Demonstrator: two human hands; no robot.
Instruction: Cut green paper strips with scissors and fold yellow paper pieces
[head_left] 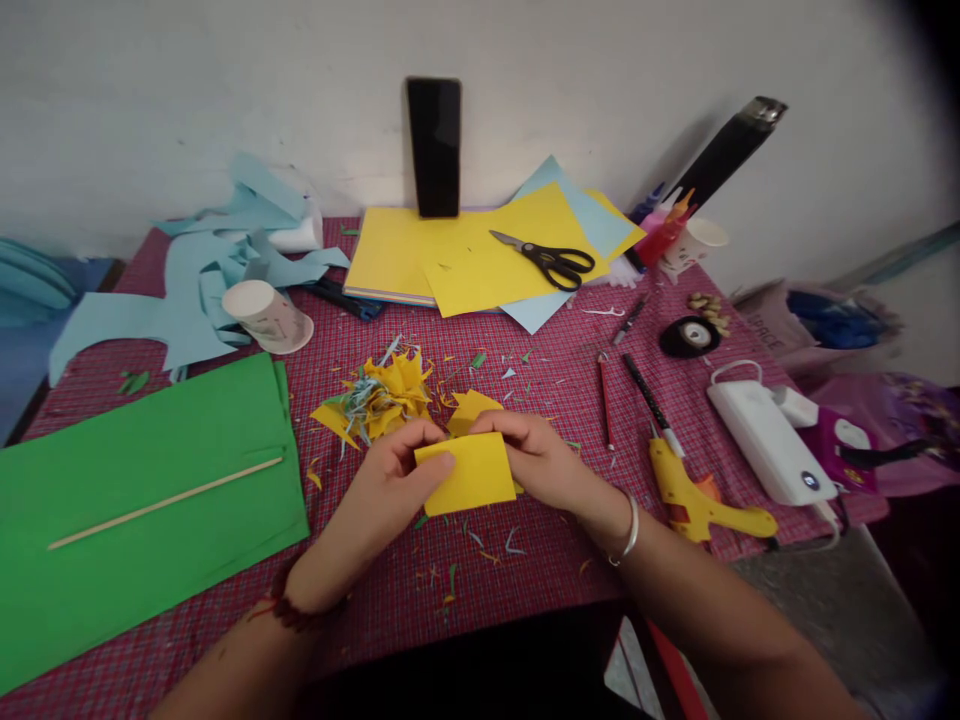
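Observation:
Between both hands is a small yellow piece of paper (472, 480), held above the front middle of the table. My left hand (397, 465) grips its left side, the thumb lying across the front. On the other side, my right hand (536, 450) is closed on the upper right edge, its fingers partly behind the paper. Just beyond lie another yellow paper piece (472, 408) and a pile of yellow and blue paper scraps (390, 395). Scissors with black handles (551, 262) rest on yellow sheets (517, 270) at the back.
Green paper (150, 440) with a thin wooden stick (165, 503) covers the left side. A paper cup (268, 317) lies near blue paper cuttings (195, 290). A phone (436, 150) leans on the wall. Right are a yellow glue gun (694, 495), a white power bank (772, 440) and a red pencil (606, 400).

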